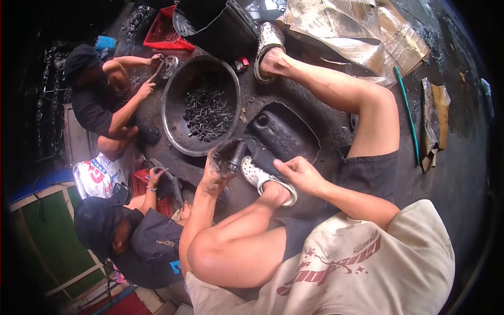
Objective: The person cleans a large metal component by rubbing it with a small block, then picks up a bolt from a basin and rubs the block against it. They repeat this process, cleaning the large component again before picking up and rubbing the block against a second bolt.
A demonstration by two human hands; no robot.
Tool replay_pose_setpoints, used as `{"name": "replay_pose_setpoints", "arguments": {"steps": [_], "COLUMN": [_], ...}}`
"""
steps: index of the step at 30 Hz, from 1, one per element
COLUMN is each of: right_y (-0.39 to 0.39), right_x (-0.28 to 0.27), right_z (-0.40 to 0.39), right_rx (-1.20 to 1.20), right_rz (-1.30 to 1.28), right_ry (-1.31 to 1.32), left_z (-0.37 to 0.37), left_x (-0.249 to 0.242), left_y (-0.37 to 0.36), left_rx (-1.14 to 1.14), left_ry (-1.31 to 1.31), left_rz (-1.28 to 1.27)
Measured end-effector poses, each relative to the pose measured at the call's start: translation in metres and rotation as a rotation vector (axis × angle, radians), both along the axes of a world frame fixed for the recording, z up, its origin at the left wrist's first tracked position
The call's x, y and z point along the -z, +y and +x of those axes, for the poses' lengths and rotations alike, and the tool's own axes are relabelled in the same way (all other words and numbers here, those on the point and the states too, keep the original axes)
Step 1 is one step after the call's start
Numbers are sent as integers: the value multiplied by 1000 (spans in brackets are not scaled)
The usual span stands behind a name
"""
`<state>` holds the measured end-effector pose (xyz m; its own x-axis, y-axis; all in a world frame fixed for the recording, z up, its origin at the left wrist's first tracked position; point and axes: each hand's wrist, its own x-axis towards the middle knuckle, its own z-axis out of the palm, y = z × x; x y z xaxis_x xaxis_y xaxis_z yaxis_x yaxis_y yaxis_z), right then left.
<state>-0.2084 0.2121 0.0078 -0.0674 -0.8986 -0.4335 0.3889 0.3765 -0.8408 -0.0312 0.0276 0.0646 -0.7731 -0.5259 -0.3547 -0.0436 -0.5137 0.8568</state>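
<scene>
My left hand [215, 170], blackened with grime, is wrapped round a dark threaded bolt [237, 156] that stands up from its fingers. To the right, my right hand [300, 175] grips a dark flat piece, perhaps a rag or brush [262, 156], whose far end is close to the bolt. Beyond my hands, a large round metal basin [167, 113] holds a heap of dark bolts and small parts [208, 113]. A black plastic container [289, 131] lies on the floor beside the basin.
Two people in dark caps sit at the left, one holding a metal part [169, 67] and a tool. A black bin [215, 29], a red crate [164, 34] and flattened cardboard [341, 31] are at the back. A green stick [407, 113] lies at the right.
</scene>
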Motion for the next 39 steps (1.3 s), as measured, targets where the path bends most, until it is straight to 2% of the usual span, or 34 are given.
{"name": "replay_pose_setpoints", "arguments": {"steps": [2,7,13,17,19,22,25,26,27,28,29,31,32,35,36,37,38,39], "right_y": [-1,-9,-10,-13,-20,-39,-41,-31,-17,-8,-4,-19,-28,-22,-15,-11,-11,-16], "right_x": [-2,-21,-25,-21,-43,-91,-56,-25,-12,-5,-2,-32,-60,0,0,1,7,-18], "right_z": [10,5,3,-2,-18,-38,-19,-9,-15,-15,-15,-16,-18,12,2,1,-2,-7], "right_rx": [5,-27,-36,-35,108,183,-15,51,-6,16,40,131,120,158,83,128,184,236], "right_rz": [-26,-22,-36,-13,-105,-234,-240,-234,-157,-82,-1,-305,-363,-267,-174,-90,-176,-251], "right_ry": [-79,-70,-45,46,108,115,373,299,422,369,312,310,241,236,395,339,304,260], "left_z": [-4,1,5,-3,-1,1,0,0,0,0,0,0,2,-3,-6,-8,-8,-7], "left_x": [-5,-3,-26,-34,-33,-29,-32,-32,-32,-31,-29,-27,-29,-36,-33,-31,-28,-24], "left_y": [4,-1,-13,-6,-6,-6,-6,-8,-9,-11,-12,-10,-7,-8,-6,-9,-10,-8], "left_rx": [-13,-2,156,131,142,157,146,134,119,113,124,154,144,113,35,61,99,137], "left_ry": [2,3,-131,-180,-182,-191,-190,-183,-171,-162,-156,-166,-181,-190,-114,-121,-139,-165], "left_rz": [11,-11,-187,-359,-373,-387,-419,-431,-438,-447,-457,-464,-450,-454,-404,-445,-471,-486]}}
